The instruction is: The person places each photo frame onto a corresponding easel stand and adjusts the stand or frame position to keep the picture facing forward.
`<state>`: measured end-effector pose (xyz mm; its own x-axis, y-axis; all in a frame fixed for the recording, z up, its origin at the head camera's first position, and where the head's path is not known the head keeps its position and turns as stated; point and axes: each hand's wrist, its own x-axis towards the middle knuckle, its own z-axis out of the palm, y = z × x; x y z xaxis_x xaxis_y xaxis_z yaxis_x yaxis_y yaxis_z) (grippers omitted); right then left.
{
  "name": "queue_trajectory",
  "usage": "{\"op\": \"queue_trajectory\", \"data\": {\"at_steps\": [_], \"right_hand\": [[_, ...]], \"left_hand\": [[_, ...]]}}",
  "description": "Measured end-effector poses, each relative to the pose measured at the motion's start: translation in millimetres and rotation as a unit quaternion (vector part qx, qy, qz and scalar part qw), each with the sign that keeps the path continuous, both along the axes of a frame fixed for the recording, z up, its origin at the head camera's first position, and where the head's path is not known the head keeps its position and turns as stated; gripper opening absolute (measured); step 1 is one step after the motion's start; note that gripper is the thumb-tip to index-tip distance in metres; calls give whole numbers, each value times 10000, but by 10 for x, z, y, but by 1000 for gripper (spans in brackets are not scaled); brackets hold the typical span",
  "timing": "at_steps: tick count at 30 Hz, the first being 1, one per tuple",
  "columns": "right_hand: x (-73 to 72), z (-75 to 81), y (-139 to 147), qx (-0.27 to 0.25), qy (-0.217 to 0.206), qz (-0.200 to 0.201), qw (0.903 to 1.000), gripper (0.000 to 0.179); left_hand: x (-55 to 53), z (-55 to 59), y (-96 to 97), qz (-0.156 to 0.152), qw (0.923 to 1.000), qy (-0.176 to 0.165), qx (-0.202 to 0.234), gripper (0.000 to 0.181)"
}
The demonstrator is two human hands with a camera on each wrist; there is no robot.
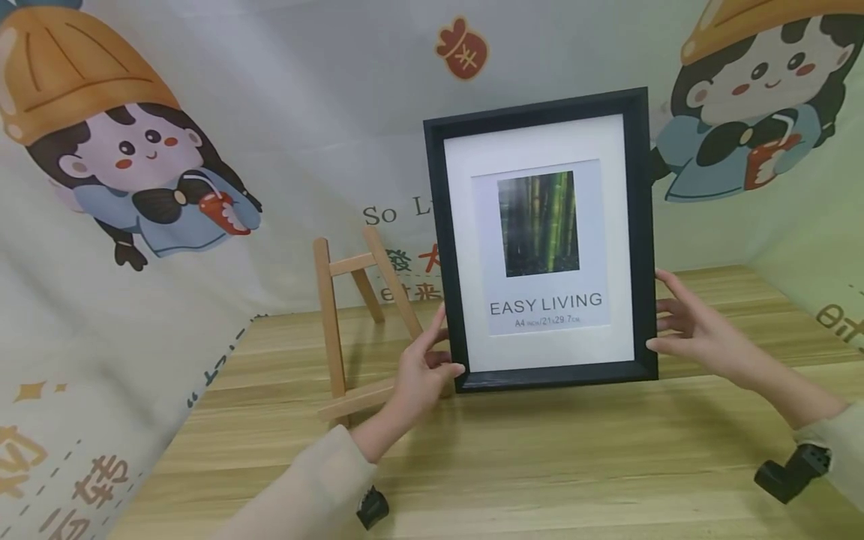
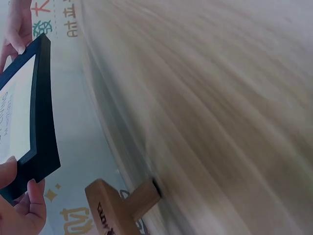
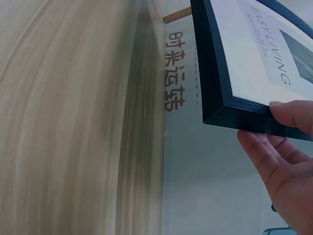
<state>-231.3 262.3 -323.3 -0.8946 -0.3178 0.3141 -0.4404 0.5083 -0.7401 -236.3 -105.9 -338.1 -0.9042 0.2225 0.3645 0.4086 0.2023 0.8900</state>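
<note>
A black picture frame (image 1: 540, 375) with a white mat and a bamboo picture is held upright above the table, slightly tilted. My left hand (image 1: 421, 371) pinches its lower left edge, thumb on the front and fingers behind. On the other side my right hand (image 1: 702, 334) grips the right edge low down, the thumb at the front rim. Both wrist views show the frame's lower corners off the table top. Just left of the frame stands a small wooden easel (image 1: 328, 315), partly hidden by my left hand and the frame.
The wood-grain table (image 1: 540, 465) extends beneath both arms. Behind it hangs a pale printed cloth (image 1: 304, 97) with cartoon figures and lettering, which also covers the sides. Black wrist devices (image 1: 793, 472) hang under the sleeves.
</note>
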Motion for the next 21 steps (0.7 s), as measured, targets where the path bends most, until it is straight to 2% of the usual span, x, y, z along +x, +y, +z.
{"op": "queue_trajectory", "data": {"at_steps": [5, 13, 21], "right_hand": [[-39, 58, -99, -104, 4, 35, 9999, 91], [-92, 124, -247, -252, 31, 124, 9996, 90], [-125, 167, -380, -490, 67, 248, 9985, 90]], "left_hand": [[-23, 42, -77, 49, 10000, 61, 9, 85], [-3, 164, -195, 315, 9993, 137, -175, 86], [6, 230, -318, 392, 9991, 116, -77, 87]]}}
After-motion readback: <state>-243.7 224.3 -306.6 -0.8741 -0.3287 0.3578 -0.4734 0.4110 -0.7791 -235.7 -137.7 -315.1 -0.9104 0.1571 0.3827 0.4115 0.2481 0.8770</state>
